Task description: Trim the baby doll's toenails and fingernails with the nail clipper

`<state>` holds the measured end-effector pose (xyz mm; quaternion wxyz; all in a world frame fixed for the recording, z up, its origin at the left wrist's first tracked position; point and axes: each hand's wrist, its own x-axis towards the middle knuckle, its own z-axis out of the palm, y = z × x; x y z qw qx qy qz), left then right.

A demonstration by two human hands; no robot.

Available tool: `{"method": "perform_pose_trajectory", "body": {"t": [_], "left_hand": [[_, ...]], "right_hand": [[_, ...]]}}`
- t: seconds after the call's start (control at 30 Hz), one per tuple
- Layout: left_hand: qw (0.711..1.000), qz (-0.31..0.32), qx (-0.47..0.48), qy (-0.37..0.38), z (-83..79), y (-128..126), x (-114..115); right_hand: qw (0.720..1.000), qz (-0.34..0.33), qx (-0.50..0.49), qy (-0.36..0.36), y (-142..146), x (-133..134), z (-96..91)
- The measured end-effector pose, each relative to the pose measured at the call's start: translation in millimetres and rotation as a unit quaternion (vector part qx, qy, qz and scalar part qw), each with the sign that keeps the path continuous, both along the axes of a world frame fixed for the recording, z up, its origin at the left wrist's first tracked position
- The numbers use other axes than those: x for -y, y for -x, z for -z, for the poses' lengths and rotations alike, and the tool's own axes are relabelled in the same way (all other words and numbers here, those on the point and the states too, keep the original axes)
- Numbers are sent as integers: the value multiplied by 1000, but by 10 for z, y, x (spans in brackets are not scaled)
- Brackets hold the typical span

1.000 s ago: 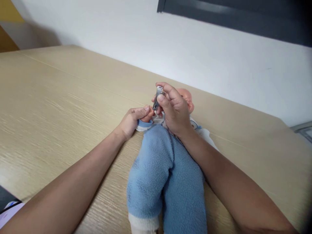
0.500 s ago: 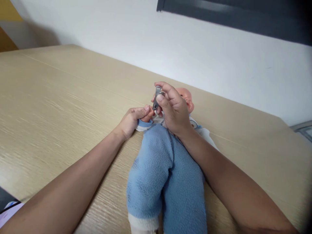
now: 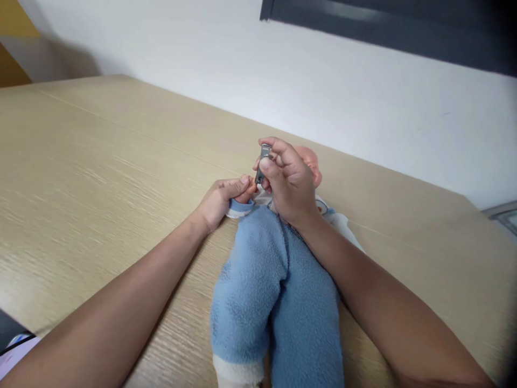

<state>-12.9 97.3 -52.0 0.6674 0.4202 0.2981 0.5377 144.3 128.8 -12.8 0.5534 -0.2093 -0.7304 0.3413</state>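
Note:
A baby doll (image 3: pixel 258 280) in fuzzy blue trousers lies on its back, its head away from me and partly behind my right hand. My left hand (image 3: pixel 220 202) is closed on the doll's small hand (image 3: pixel 247 193), just above a blue and white cuff. Between thumb and fingers, my right hand (image 3: pixel 291 180) grips a silver nail clipper (image 3: pixel 262 164), tilted with its lower end down. That end is right at the doll's fingers; whether it touches them I cannot tell.
The doll rests on a wide light-wood table (image 3: pixel 100 172) with a seam across it. Behind the table rises a white wall (image 3: pixel 194 59) with a dark panel (image 3: pixel 388 32) at upper right. A pale pink item (image 3: pixel 18 358) shows at the lower left corner.
My right hand and the nail clipper have shifted very slightly to the right. My left hand still holds the doll's hand in nearly the same place.

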Motion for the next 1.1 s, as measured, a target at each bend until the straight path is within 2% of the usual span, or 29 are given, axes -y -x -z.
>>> {"method": "perform_pose_trajectory", "body": {"t": [0.17, 0.33, 0.5, 0.67, 0.83, 0.97, 1.1], "left_hand": [[1000, -12, -2, -28, 31, -34, -17], [984, -114, -86, -105, 32, -113, 56], [978, -116, -113, -131, 29, -151, 169], [963, -194, -130, -132, -33, -183, 226], [959, -217, -143, -117, -125, -260, 321], [943, -242, -178, -143, -170, -301, 402], [935, -252, -203, -146, -165, -315, 439]], "right_hand": [[997, 40, -8, -65, 2, -39, 55], [973, 149, -50, -167, 27, -9, 84], [952, 183, 16, -243, -30, 162, 57], [943, 161, 82, -278, -242, 360, 21], [893, 150, 201, -374, -444, 507, -30], [865, 143, 194, -441, -477, 501, -6], [869, 149, 189, -433, -470, 481, 37]]}}
